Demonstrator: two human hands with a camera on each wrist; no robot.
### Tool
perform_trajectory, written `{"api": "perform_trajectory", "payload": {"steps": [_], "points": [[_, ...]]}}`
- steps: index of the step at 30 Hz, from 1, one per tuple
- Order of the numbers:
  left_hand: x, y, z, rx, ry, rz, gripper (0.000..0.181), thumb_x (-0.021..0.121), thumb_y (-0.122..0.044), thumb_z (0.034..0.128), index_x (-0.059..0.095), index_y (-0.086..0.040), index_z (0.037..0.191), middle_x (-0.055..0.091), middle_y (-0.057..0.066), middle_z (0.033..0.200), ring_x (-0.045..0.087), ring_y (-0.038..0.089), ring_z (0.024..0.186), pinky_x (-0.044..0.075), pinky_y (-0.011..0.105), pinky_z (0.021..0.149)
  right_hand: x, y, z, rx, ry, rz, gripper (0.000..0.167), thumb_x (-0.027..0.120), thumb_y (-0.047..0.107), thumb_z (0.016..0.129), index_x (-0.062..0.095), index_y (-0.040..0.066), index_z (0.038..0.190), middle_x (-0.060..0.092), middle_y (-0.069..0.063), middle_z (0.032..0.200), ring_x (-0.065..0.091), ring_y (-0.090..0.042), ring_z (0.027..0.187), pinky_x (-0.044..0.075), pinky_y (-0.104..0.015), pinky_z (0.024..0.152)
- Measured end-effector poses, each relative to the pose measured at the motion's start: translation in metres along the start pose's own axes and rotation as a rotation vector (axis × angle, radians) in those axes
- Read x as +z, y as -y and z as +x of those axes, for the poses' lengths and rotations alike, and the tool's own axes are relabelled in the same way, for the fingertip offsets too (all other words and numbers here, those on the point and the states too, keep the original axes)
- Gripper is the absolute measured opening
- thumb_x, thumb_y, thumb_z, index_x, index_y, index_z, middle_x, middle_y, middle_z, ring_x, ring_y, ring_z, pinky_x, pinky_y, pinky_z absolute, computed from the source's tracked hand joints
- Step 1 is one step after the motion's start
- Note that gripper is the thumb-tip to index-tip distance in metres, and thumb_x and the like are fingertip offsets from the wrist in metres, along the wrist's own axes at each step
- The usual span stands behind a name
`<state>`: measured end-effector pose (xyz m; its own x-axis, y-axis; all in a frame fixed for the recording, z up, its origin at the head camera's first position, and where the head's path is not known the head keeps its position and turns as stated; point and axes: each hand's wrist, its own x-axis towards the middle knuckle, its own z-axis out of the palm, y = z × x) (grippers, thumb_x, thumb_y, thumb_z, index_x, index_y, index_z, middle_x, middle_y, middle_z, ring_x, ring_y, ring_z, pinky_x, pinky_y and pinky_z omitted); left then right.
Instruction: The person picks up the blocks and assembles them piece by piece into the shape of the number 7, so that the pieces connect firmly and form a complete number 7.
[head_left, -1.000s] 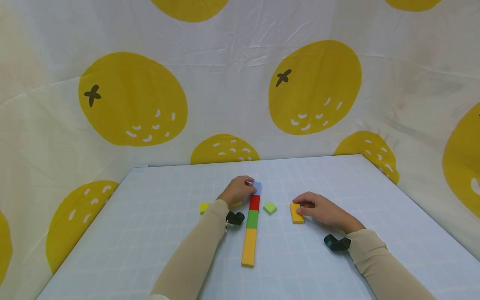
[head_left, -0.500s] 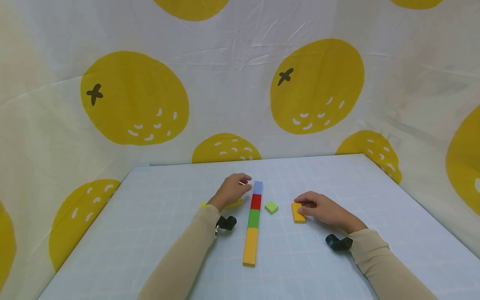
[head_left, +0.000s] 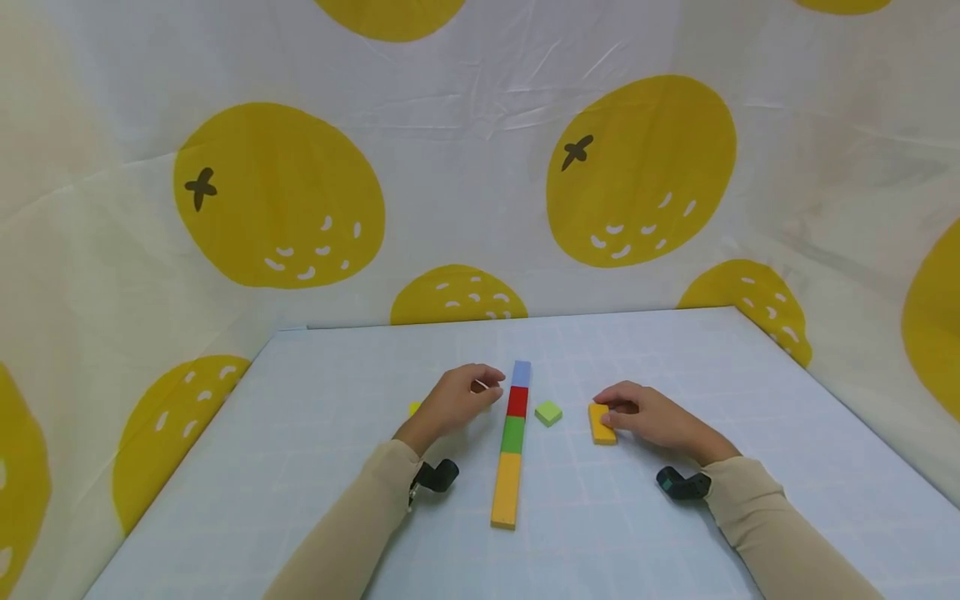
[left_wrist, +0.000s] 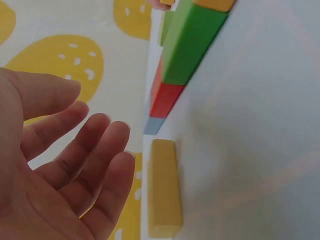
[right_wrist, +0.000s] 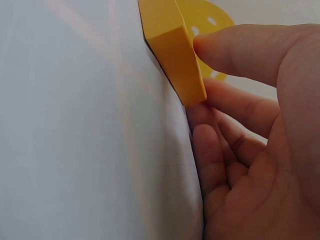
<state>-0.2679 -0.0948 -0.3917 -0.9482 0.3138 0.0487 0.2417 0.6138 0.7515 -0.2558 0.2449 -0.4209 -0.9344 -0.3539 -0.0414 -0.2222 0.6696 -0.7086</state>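
A row of flat blocks runs away from the person in the head view: a long orange-yellow block (head_left: pixel 506 492) nearest, then a green block (head_left: pixel 513 434), a red block (head_left: pixel 517 402) and a blue block (head_left: pixel 521 373). My left hand (head_left: pixel 453 400) hovers left of the row, fingers loosely bent and holding nothing. Near it, a yellow block (left_wrist: pixel 165 190) lies on the table in the left wrist view; the hand hides it from the head camera. My right hand (head_left: pixel 652 417) pinches an orange block (head_left: pixel 602 425) between thumb and fingers, low at the tabletop.
Between the row and my right hand lies a light green block (head_left: pixel 548 413). A bright yellow piece (head_left: pixel 415 407) peeks out behind my left wrist. All stand on a pale checked table (head_left: pixel 637 542), with a fruit-patterned cloth (head_left: pixel 465 167) rising behind its far edge.
My left hand has left the blue block and drawn back to the left, towards the person. The right hand keeps its place on the orange block. The camera view has shifted slightly.
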Motion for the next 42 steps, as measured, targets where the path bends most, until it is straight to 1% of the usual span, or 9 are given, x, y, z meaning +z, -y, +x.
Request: {"api": "perform_trajectory", "payload": {"steps": [7,12,15,20,23,26,31,35,42], "points": [[0.005,0.003,-0.019,-0.036,0.024,-0.012,0.027,0.066,-0.026,0.0981,0.069,-0.017,0.123,0.065,-0.008,0.107,0.059,0.017,0.097,0.054,0.032,0.081,0.003,-0.002,0.002,0.017,0.003,0.015,0.042,0.068,0.037,0.096,0.063,0.013,0.129,0.059,-0.004,0.128,0.053,-0.023,0.109,0.045,-0.046,0.099],[0.006,0.006,-0.03,-0.03,0.035,-0.001,0.024,0.066,-0.027,0.0977,0.071,-0.019,0.12,0.065,-0.009,0.105,0.059,0.015,0.095,0.053,0.032,0.081,0.003,-0.001,0.003,0.004,0.003,0.01,0.042,0.068,0.037,0.096,0.062,0.014,0.13,0.059,-0.004,0.129,0.052,-0.023,0.109,0.045,-0.045,0.099],[0.007,0.008,-0.034,-0.021,0.045,-0.02,0.023,0.066,-0.027,0.0979,0.071,-0.02,0.119,0.065,-0.01,0.105,0.059,0.015,0.095,0.053,0.032,0.081,0.002,0.0,0.0,-0.007,0.002,0.007,0.042,0.069,0.037,0.095,0.063,0.013,0.129,0.059,-0.005,0.128,0.053,-0.024,0.11,0.044,-0.046,0.099],[0.009,0.009,-0.039,-0.005,0.126,-0.064,0.024,0.066,-0.03,0.0977,0.07,-0.023,0.12,0.064,-0.012,0.109,0.059,0.014,0.1,0.054,0.033,0.083,0.0,-0.001,-0.006,-0.003,-0.009,0.003,0.044,0.07,0.038,0.094,0.063,0.012,0.129,0.058,-0.006,0.13,0.052,-0.026,0.115,0.043,-0.05,0.102],[0.009,0.011,-0.044,0.002,0.176,-0.051,0.025,0.067,-0.032,0.0973,0.069,-0.025,0.122,0.063,-0.014,0.113,0.06,0.012,0.102,0.053,0.034,0.086,0.001,-0.003,-0.007,-0.009,-0.015,0.006,0.045,0.071,0.038,0.094,0.063,0.011,0.129,0.058,-0.007,0.131,0.052,-0.027,0.117,0.042,-0.051,0.104],[0.007,0.013,-0.048,0.013,0.197,-0.022,0.027,0.068,-0.031,0.0965,0.068,-0.025,0.123,0.063,-0.013,0.117,0.06,0.01,0.102,0.053,0.033,0.088,0.003,-0.004,-0.006,-0.031,-0.013,0.006,0.046,0.071,0.039,0.093,0.063,0.012,0.129,0.058,-0.006,0.131,0.052,-0.026,0.117,0.042,-0.05,0.104],[0.007,0.016,-0.05,0.028,0.211,0.001,0.029,0.07,-0.03,0.0952,0.069,-0.026,0.124,0.062,-0.013,0.12,0.06,0.009,0.102,0.053,0.033,0.089,0.003,-0.006,-0.004,-0.058,-0.003,-0.003,0.049,0.072,0.042,0.092,0.063,0.012,0.13,0.058,-0.005,0.131,0.052,-0.024,0.117,0.042,-0.049,0.103],[0.011,0.017,-0.047,0.046,0.212,0.016,0.028,0.07,-0.031,0.095,0.069,-0.028,0.123,0.062,-0.015,0.118,0.059,0.008,0.102,0.052,0.032,0.09,-0.002,-0.005,-0.005,-0.063,0.008,-0.015,0.053,0.073,0.044,0.091,0.062,0.011,0.131,0.056,-0.008,0.136,0.051,-0.028,0.123,0.041,-0.052,0.105],[0.014,0.018,-0.05,0.024,0.212,0.041,0.026,0.071,-0.032,0.0946,0.071,-0.034,0.12,0.063,-0.016,0.107,0.057,0.009,0.098,0.052,0.032,0.087,-0.007,0.001,-0.003,-0.015,0.05,-0.055,0.065,0.076,0.05,0.085,0.062,0.008,0.133,0.047,-0.01,0.145,0.048,-0.032,0.129,0.038,-0.055,0.108]]}}
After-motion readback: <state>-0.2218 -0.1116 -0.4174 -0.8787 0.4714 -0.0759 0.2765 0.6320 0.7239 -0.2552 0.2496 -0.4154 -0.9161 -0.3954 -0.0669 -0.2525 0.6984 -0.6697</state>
